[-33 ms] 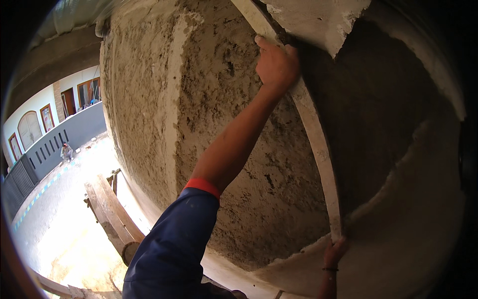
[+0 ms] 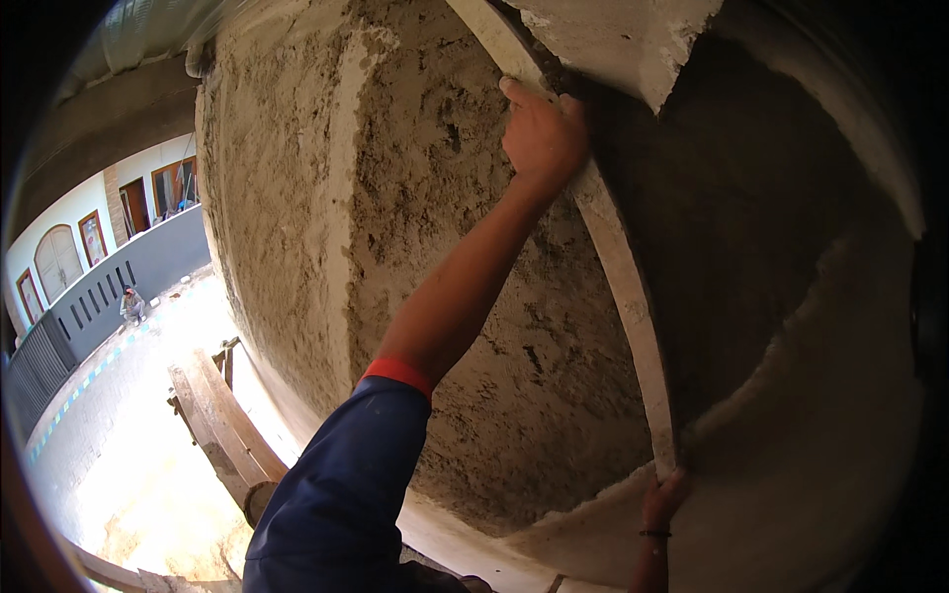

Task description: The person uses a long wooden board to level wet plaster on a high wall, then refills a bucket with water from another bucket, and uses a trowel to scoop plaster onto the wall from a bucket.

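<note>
A long, pale straightedge [image 2: 628, 282] lies against the wall. It runs from the top middle of the view down to the lower right, curved by the lens. High up, my left hand [image 2: 544, 136] is wrapped round it, the thumb on its left face and the other fingers mostly hidden behind. At its lower end my right hand [image 2: 664, 499], with a dark band at the wrist, grips the tip. Left of the straightedge is rough, pitted plaster [image 2: 494, 395]; to its right lies a darker, smoother patch [image 2: 741, 247].
A jagged pale plaster edge [image 2: 633, 49] hangs at the top right. Below on the left are wooden planks [image 2: 222, 420] on a support. Beyond the sunlit paving stand a grey boundary wall [image 2: 158, 262] and a sitting person [image 2: 131, 304].
My left hand and the upper part of the straightedge have shifted slightly left. My right hand stays nearly still at the lower end.
</note>
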`<state>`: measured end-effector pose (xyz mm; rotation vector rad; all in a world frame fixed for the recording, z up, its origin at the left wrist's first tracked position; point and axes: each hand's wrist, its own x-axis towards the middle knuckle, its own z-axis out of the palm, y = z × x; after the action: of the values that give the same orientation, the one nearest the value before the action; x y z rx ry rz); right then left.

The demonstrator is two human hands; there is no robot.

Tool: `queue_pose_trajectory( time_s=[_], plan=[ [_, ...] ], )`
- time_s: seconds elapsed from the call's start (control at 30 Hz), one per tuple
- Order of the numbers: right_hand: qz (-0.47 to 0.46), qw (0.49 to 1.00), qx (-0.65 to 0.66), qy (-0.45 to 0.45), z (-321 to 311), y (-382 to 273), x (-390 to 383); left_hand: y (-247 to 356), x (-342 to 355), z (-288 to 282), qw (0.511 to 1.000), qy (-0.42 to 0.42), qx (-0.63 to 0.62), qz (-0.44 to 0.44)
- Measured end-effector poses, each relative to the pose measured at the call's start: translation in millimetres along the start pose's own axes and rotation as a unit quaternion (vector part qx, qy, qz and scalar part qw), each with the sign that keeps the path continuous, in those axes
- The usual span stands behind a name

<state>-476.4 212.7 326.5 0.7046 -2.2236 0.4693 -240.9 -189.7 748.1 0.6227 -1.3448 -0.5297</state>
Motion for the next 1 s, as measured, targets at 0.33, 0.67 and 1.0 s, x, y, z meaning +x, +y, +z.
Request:
queue_pose_trajectory(
  time_s=[0.33,0.67,1.0],
  plan=[
    [-0.001,0.996,0.073,-0.057,24,9,-48,-57,-62,7,0.996,0.05,0.047,0.052],
    [-0.07,0.995,-0.006,-0.073,77,51,-106,-222,-172,-35,0.991,0.004,-0.004,-0.137],
    [-0.093,0.995,0.02,-0.024,35,-25,-55,-200,-68,-55,0.995,0.061,-0.065,-0.046]
  ],
)
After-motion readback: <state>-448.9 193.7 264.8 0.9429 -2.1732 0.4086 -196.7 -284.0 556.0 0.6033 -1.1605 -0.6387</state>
